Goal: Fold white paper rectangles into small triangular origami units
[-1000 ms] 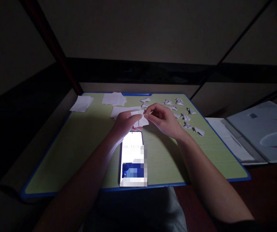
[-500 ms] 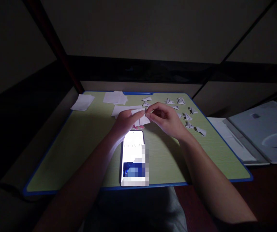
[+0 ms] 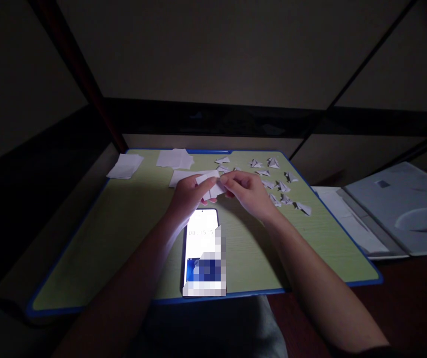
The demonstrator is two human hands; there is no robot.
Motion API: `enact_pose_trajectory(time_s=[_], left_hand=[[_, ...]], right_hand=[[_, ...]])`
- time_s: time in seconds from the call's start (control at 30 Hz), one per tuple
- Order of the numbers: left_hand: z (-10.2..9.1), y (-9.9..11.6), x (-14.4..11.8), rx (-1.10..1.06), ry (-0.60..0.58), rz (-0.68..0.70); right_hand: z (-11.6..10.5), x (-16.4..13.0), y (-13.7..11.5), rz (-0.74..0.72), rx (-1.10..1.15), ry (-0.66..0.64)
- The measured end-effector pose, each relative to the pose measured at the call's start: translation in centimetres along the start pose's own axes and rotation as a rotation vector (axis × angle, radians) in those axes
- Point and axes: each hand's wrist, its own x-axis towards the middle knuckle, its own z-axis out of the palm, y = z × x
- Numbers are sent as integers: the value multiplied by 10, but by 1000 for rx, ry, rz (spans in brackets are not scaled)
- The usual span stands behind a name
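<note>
- left hand [image 3: 188, 196] and right hand [image 3: 248, 191] both pinch a small white paper [image 3: 211, 185], its fold partly hidden by fingers
- room dim; lit phone [image 3: 203, 251] screen blurred

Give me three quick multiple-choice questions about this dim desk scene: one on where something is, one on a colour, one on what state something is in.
1. Where do the small folded paper pieces lie?
A. right of the hands
B. on the phone
C. on the floor

2. What colour is the rim of the board?
A. red
B. blue
C. white

3. What state is the phone in?
A. screen dark
B. face down
C. screen lit

Answers:
1. A, they are scattered over the board's far right, beyond the right hand.
2. B, a blue edge runs round the pale green surface.
3. C, its screen glows brightly below the left hand, which with the right hand holds a white paper piece.
</note>
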Motion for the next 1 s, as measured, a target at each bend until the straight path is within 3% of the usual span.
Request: enact_pose_trajectory(time_s=[0.57, 0.8, 1.0], left_hand=[[2, 2, -1, 16, 11, 52], [3, 4, -2, 84, 66, 85], [4, 4, -2, 91, 43, 104]], right_hand=[[2, 2, 5, -43, 38, 44], [4, 1, 2, -46, 24, 135], [8, 1, 5, -2, 100, 141]])
